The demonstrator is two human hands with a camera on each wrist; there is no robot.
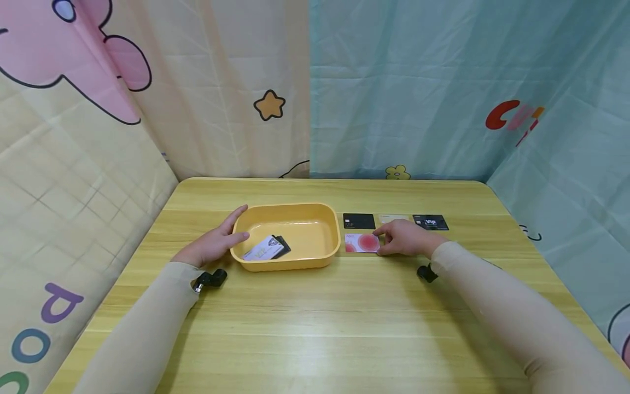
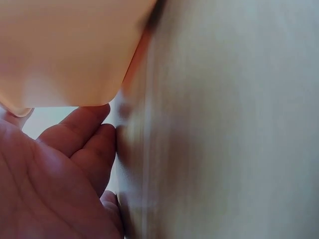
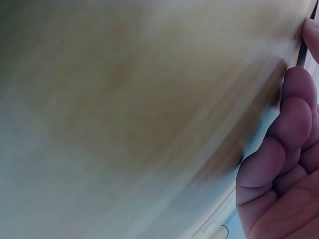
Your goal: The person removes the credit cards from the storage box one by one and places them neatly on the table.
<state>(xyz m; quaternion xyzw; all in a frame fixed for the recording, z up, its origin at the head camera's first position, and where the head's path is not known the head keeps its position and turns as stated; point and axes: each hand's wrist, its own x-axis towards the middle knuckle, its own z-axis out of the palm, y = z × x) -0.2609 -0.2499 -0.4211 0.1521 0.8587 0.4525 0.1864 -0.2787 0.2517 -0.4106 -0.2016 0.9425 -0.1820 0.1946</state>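
White-and-pink card (image 1: 361, 243) lies just right of the yellow tray (image 1: 285, 265). The right hand (image 1: 407, 238) pinches the card's right end, finger and thumb a little apart. The left hand (image 1: 213, 245) grips the tray's left side, thumb over the rim.

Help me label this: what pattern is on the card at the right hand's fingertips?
The card is pale with pinkish-red round patches; head view shows it best.

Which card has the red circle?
The white-and-pink card at the right hand, the only one showing red; the left black card, pale card and right black card lie in the row behind.
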